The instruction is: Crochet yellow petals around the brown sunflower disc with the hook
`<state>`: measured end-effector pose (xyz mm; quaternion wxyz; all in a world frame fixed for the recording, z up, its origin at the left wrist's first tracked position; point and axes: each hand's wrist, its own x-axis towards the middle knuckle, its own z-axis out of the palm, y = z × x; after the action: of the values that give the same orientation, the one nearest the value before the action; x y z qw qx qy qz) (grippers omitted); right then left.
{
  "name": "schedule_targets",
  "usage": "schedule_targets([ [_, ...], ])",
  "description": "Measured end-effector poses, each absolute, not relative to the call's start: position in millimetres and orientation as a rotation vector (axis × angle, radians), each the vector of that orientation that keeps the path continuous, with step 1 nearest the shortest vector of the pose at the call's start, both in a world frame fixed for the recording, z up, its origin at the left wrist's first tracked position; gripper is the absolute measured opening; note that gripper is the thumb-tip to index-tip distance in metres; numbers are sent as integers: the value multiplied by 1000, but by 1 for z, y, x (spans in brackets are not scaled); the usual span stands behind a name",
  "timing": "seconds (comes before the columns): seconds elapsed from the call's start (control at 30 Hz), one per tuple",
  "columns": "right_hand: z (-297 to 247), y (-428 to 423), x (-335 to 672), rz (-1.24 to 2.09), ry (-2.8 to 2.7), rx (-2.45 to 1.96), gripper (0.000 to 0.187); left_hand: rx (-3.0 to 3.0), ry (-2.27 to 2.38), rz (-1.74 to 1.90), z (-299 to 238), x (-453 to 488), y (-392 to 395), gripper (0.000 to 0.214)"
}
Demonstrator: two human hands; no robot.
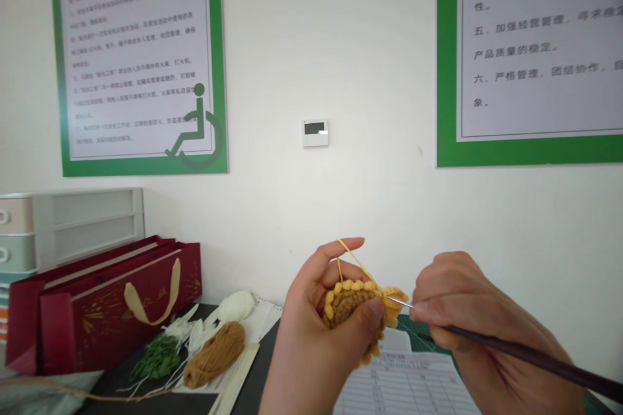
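My left hand (306,331) grips a round crocheted piece (348,305) with a brown centre and a scalloped yellow edge. A strand of yellow yarn (353,260) runs up from the piece and over my left index finger. My right hand (479,318) pinches a long crochet hook (530,356) with a dark handle. Its thin metal tip (399,302) reaches the piece's right edge, though the hook's end is too small to make out.
A dark table (256,369) holds a brown yarn ball (215,355), green crocheted leaves (156,358), a white crocheted piece (234,307) and a printed form (403,386). A red gift bag (104,305) stands at left before a plastic drawer unit (73,227).
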<state>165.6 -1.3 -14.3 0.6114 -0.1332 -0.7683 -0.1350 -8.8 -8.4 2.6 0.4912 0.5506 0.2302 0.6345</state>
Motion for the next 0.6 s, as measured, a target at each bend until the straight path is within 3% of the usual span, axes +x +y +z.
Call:
schedule_targets([
  [0.3,-25,6,156,152,-1475,-428,11,1270,515,1472,5,-12,-9,48],
  [0.6,-28,18,127,861,-1228,-251,31,1191,430,1415,4,-18,-8,49],
])
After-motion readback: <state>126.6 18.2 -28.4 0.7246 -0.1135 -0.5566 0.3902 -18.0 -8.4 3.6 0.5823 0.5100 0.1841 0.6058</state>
